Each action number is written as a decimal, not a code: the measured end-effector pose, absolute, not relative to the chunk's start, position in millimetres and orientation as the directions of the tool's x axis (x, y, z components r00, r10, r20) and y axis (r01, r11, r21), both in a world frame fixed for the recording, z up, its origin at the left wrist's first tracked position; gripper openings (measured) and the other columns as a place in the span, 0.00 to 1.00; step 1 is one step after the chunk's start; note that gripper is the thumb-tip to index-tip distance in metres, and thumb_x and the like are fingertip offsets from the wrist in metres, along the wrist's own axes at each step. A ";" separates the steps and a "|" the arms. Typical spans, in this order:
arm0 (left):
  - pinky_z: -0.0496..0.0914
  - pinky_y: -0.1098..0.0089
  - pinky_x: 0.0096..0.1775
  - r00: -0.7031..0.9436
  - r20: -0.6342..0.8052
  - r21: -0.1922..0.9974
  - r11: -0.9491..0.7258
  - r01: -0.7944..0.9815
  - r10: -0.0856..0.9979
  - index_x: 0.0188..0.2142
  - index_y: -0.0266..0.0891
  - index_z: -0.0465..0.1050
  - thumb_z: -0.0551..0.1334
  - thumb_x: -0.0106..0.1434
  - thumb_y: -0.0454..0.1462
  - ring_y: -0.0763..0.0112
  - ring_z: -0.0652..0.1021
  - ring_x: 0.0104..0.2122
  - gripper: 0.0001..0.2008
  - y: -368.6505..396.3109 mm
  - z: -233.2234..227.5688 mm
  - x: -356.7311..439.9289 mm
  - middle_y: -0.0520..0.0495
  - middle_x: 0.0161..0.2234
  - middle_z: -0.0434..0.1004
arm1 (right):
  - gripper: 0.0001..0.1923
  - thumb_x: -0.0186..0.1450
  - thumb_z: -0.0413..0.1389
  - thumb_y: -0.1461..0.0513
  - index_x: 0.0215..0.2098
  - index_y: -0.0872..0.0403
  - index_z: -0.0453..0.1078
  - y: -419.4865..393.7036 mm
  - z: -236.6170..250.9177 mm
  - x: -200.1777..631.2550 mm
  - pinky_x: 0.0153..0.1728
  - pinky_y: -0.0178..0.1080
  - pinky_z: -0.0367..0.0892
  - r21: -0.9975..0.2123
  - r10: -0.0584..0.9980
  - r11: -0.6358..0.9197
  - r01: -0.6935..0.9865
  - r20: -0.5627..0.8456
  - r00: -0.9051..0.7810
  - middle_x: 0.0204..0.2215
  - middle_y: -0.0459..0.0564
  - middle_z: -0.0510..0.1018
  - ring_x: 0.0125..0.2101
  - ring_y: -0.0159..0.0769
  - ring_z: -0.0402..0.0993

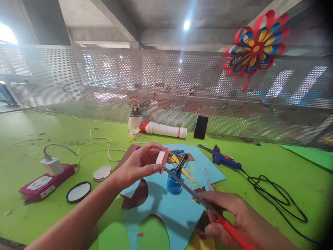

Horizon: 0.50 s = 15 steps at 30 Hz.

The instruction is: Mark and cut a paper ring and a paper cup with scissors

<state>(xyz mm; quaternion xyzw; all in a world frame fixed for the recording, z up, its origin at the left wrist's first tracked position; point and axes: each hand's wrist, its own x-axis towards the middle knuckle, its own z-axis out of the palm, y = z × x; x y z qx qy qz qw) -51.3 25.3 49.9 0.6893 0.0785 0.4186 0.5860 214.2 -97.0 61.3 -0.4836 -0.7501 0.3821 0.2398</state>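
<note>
My left hand is closed around a small white ring with a red edge, raised above the work surface. In my right hand are red-handled scissors, their blades pointing up and left. The blade tip meets the ring's lower edge or lies just beside it; I cannot tell which. Below the blades stands a blue glass jar with a black marker in it. Underneath lies light blue sheet material with cut-out gaps and a dark brown piece.
A blue glue gun with a coiled black cable lies right. At left are a purple power strip and a round black-rimmed disc. Behind stand a white sprayer bottle, a ribbed white tube and a phone. A paper flower hangs on the mesh.
</note>
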 end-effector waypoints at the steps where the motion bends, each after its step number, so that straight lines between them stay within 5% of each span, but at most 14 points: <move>1: 0.73 0.67 0.39 0.636 0.483 0.875 -0.299 -0.381 0.601 0.52 0.42 0.70 0.67 0.65 0.37 0.64 0.79 0.41 0.17 25.4 49.4 -51.2 0.41 0.47 0.79 | 0.15 0.63 0.59 0.51 0.41 0.53 0.75 -97.2 61.1 213.5 0.36 0.39 0.67 -0.802 0.910 0.249 0.543 0.001 -0.416 0.37 0.51 0.79 0.35 0.41 0.72; 8: 0.74 0.65 0.48 0.549 0.506 0.851 -0.283 -0.442 0.665 0.58 0.47 0.67 0.71 0.57 0.29 0.60 0.78 0.50 0.31 28.2 46.7 -51.6 0.41 0.58 0.73 | 0.20 0.63 0.59 0.46 0.42 0.53 0.76 -95.5 57.7 215.4 0.33 0.39 0.66 -0.809 0.913 0.274 0.519 0.050 -0.404 0.34 0.51 0.79 0.32 0.39 0.71; 15: 0.75 0.67 0.46 0.544 0.535 0.843 -0.363 -0.397 0.647 0.53 0.42 0.73 0.71 0.58 0.29 0.63 0.79 0.47 0.24 29.2 47.9 -51.7 0.39 0.60 0.71 | 0.20 0.63 0.60 0.48 0.44 0.54 0.77 -94.4 54.1 217.9 0.32 0.37 0.67 -0.767 0.920 0.291 0.573 0.059 -0.387 0.32 0.50 0.79 0.32 0.39 0.72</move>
